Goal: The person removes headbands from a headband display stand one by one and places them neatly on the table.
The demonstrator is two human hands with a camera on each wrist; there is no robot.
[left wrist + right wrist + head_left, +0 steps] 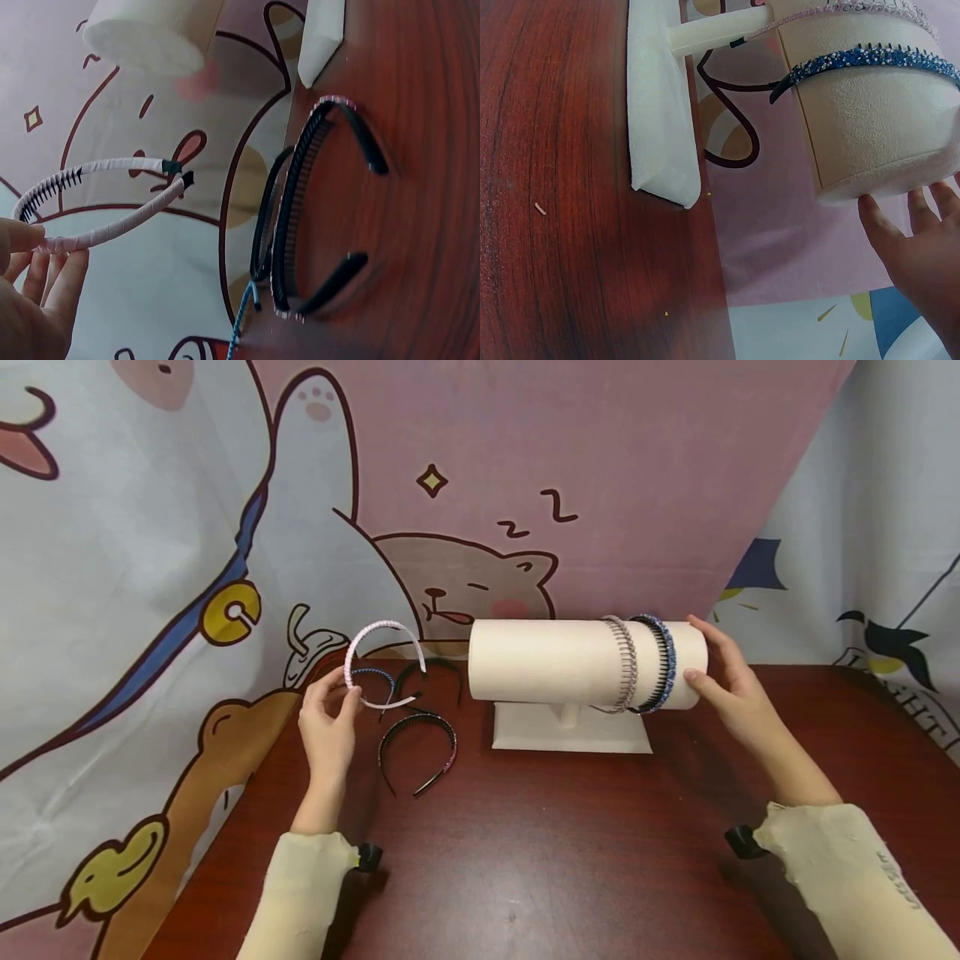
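Head view: left hand [327, 718] pinches the pink headband [384, 662] above the counter [525, 843]; right hand [731, 689], fingers straight, steadies the cylinder stand [547, 662]; spread the band's ends evenly before seating it beside the blue headband [664, 662].

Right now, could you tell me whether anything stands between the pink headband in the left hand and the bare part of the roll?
Nothing visible does: the pink headband is lifted off the table, and the roll's near end is bare.
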